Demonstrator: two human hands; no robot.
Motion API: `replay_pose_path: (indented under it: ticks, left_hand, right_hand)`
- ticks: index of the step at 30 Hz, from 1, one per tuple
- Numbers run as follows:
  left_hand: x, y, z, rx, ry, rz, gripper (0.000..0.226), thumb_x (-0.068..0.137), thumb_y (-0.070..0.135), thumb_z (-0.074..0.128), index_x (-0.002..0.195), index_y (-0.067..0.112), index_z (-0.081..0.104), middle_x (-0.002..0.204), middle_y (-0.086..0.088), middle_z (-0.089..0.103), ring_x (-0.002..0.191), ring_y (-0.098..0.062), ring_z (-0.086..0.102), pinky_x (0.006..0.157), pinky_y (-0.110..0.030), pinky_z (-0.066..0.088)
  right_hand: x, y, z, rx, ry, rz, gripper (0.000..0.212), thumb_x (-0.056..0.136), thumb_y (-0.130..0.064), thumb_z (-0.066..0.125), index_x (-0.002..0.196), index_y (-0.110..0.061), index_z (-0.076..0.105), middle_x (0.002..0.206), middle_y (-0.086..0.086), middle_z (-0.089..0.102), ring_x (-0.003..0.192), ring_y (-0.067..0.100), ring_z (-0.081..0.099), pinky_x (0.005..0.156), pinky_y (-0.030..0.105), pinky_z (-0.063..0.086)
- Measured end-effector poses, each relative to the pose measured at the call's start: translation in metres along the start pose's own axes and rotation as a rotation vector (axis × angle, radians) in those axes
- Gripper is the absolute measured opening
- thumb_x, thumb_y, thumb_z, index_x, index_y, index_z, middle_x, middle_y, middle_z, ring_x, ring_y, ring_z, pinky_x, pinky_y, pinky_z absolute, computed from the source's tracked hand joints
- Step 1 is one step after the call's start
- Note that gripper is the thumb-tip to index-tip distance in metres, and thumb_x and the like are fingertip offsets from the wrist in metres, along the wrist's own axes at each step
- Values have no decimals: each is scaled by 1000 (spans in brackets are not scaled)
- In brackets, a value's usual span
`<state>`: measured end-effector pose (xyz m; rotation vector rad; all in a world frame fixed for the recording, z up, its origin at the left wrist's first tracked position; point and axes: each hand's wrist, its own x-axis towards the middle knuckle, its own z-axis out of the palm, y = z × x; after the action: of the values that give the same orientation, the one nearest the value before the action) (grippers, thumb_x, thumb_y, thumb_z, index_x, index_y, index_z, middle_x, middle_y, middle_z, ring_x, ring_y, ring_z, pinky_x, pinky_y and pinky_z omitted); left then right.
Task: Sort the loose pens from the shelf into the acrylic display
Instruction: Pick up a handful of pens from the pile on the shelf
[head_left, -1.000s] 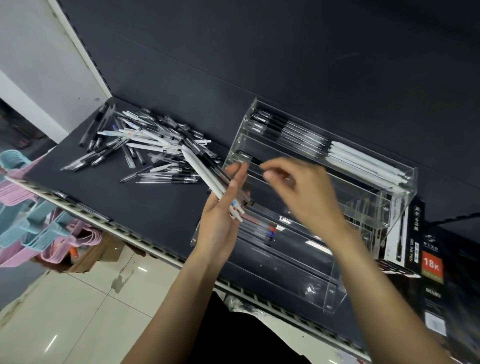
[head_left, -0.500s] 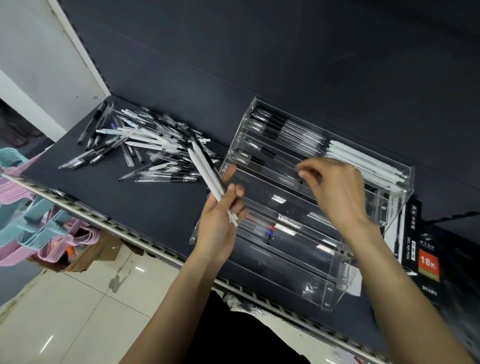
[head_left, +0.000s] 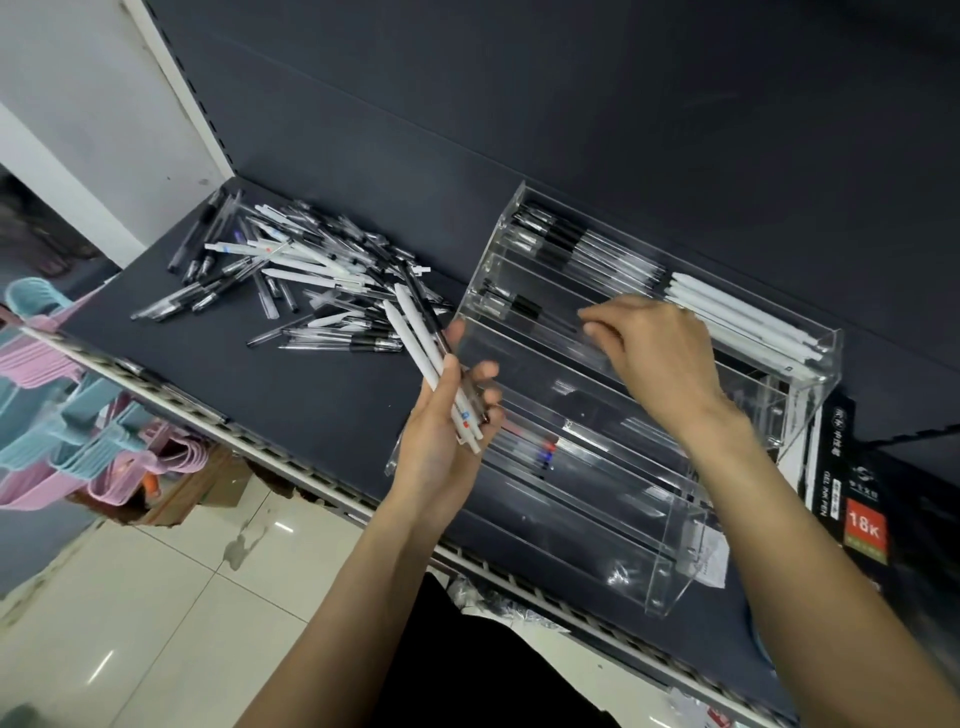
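Observation:
A heap of loose pens (head_left: 311, 275), clear, black and white, lies on the dark shelf (head_left: 291, 400) at the left. My left hand (head_left: 441, 447) grips a bundle of pens (head_left: 413, 338), mostly white, with one dark one, in front of the acrylic display (head_left: 670, 587). My right hand (head_left: 660, 358) reaches over the display's second tier, its curled fingertips pinching a clear pen (head_left: 571, 332) that lies there. The top tier holds black-and-clear pens (head_left: 571, 244) and white pens (head_left: 743, 327). A lower tier holds pens with red and blue ends (head_left: 545, 452).
A black gel-pen box (head_left: 857, 509) stands right of the display. Pink and blue hangers (head_left: 52, 405) hang below the shelf edge at left, near a cardboard box (head_left: 208, 488) on the tiled floor. The dark back panel rises just behind the display.
My right hand left the bundle, moved up to the display's second tier, then slid left along it. My left hand stayed in place with its bundle.

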<state>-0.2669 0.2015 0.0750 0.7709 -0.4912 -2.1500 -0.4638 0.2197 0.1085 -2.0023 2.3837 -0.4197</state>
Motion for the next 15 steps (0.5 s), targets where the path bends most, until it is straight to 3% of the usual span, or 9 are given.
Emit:
replay_pose_path:
  ticks: [2, 5, 9, 13, 15]
  left_hand:
    - [0, 0, 4, -14, -9, 1, 38, 100, 28, 37, 135, 26, 49, 103, 0, 67, 91, -14, 66, 79, -26, 55]
    - [-1, -2, 14, -31, -23, -17, 34, 98, 27, 40, 128, 25, 56, 129, -3, 61, 115, -23, 61, 91, -36, 53]
    - [-2, -8, 28, -76, -57, -24, 34, 96, 23, 39, 124, 18, 59, 128, -4, 61, 107, -17, 64, 79, -29, 55]
    - [-1, -11, 27, 9, -75, -6, 39, 95, 25, 40, 132, 22, 53, 126, -1, 63, 112, -19, 63, 87, -34, 55]
    - [2, -10, 20, 83, -38, 37, 34, 98, 25, 39, 129, 24, 54, 115, 0, 67, 104, -17, 66, 88, -34, 55]
  right_hand:
    - [-9, -18, -10, 213, 101, 10, 17, 90, -23, 62, 103, -16, 71, 95, -4, 72, 77, 8, 66, 67, 18, 50]
    - [-26, -52, -13, 367, -4, 27, 17, 86, -31, 65, 100, -22, 69, 87, -14, 69, 73, -3, 61, 64, 6, 45]
    - [-38, -67, 3, 464, -100, 82, 21, 84, -27, 68, 104, -22, 65, 91, -11, 71, 80, 1, 66, 72, 23, 56]
    - [-37, -53, -4, 499, 16, 166, 18, 83, -18, 70, 101, -20, 69, 87, -10, 71, 75, -1, 64, 71, 11, 51]
    - [-34, -33, -12, 348, 124, 151, 15, 84, -17, 70, 99, -19, 70, 86, -8, 71, 71, 2, 63, 66, 15, 52]
